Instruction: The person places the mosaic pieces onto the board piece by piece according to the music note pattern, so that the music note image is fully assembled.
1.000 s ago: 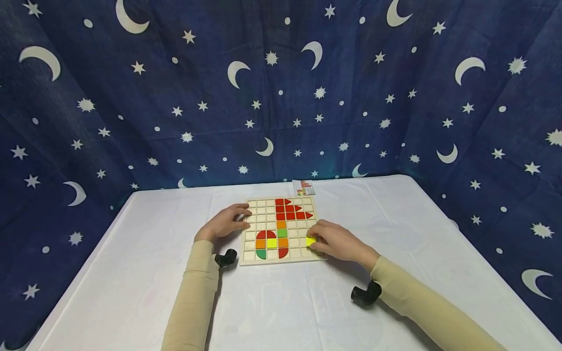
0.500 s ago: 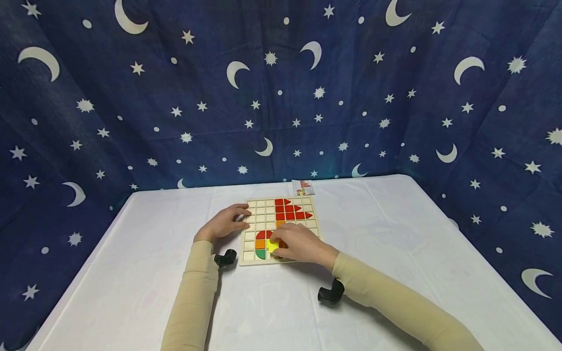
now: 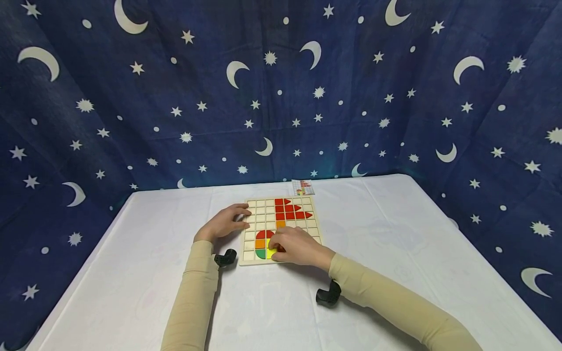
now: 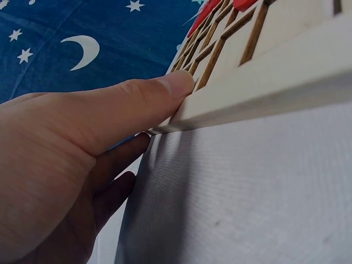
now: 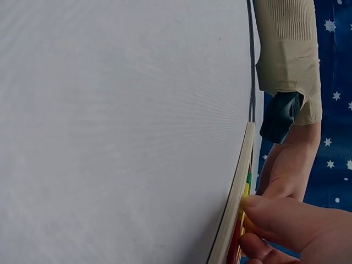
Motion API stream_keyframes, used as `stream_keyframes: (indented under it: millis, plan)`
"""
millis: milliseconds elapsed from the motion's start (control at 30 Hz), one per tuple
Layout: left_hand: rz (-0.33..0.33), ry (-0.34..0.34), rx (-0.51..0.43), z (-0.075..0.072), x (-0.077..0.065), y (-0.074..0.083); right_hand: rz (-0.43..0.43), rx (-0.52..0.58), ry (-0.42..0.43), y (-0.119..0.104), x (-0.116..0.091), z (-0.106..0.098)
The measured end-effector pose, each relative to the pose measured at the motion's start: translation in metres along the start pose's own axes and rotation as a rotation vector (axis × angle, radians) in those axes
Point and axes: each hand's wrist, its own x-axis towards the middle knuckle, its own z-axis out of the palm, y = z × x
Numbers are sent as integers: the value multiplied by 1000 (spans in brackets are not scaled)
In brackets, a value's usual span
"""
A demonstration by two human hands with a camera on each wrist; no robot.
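Observation:
A wooden grid board [image 3: 260, 217] lies on the table with coloured tiles set in its cells. My left hand [image 3: 222, 223] rests at its left edge, fingers spread and loosely bent; the left wrist view shows the thumb [image 4: 170, 85] touching the rim. At the front row my right hand [image 3: 300, 247] pinches a yellow square tile [image 3: 270, 254] between thumb and fingers, beside a green quarter-round tile [image 3: 260, 254]. In the right wrist view the yellow tile [image 5: 245, 192] sits low against the board. The right hand hides several tiles behind it.
A small printed pattern card [image 3: 303, 187] lies beyond the board's far edge. Red squares and pointed red tiles [image 3: 298, 208] fill part of the far rows. White cloth [image 3: 246, 312] covers the table. A dark blue star-and-moon curtain [image 3: 197, 136] hangs around it.
My right hand has carried the yellow tile leftward from the board's right side to its front row, then lowered it slightly. The left hand has stayed at the left edge.

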Motion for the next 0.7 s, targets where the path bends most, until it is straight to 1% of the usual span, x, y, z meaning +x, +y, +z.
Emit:
stream_keyframes:
  millis: [333, 533, 700]
  plan:
    - [18, -2, 9, -1, 1, -1, -5, 6, -7, 1, 2, 2]
    - [20, -1, -4, -1, 1, -2, -23, 25, -2, 3, 2, 3]
    - [12, -8, -6, -1, 0, -1, -16, 40, -8, 3, 3, 4]
